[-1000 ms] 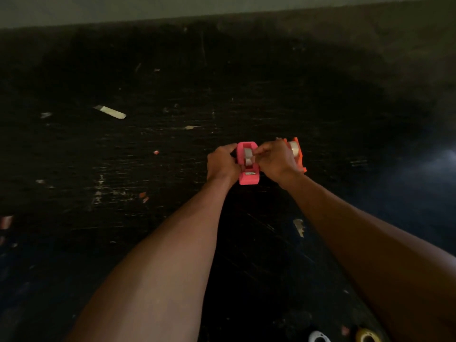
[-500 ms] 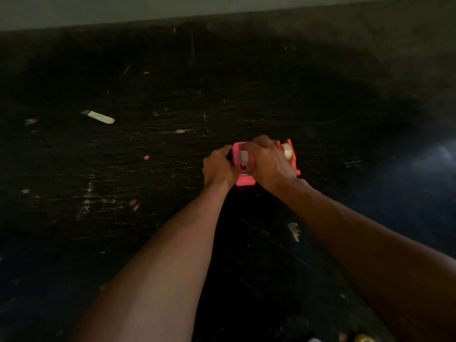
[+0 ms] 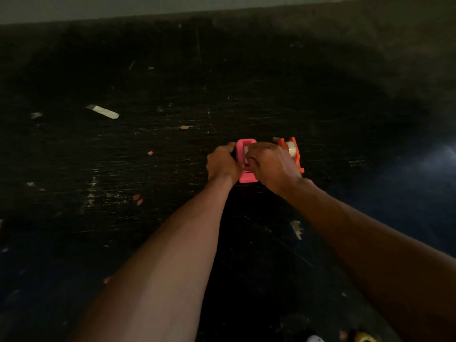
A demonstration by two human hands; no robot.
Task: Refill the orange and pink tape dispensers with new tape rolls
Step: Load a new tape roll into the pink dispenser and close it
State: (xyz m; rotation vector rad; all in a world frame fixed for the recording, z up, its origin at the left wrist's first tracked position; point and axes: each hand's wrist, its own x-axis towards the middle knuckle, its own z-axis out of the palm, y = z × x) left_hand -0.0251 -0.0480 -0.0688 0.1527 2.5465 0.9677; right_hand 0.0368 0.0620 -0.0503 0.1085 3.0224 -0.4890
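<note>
The pink tape dispenser (image 3: pixel 244 146) stands on the dark scratched table (image 3: pixel 172 82), a pale tape roll partly showing in its slot. My left hand (image 3: pixel 222 165) grips the dispenser's left side. My right hand (image 3: pixel 270 164) lies over its right side and top, fingers curled at the roll and the tape's end; what the fingertips pinch is hidden. Just right of it stands the orange tape dispenser (image 3: pixel 294 154), with a clear tape roll (image 3: pixel 291 148) seated in it, untouched by either hand.
A loose strip of tape (image 3: pixel 103 111) lies at the far left, and small paper and tape scraps are scattered over the table. At the bottom edge show the tops of a yellow roll (image 3: pixel 365 338) and a white roll (image 3: pixel 314 339). A grey wall runs behind the table.
My right hand has shifted from the top of the roll down toward the dispenser's front. The left hand keeps its grip. The camera has drifted slightly.
</note>
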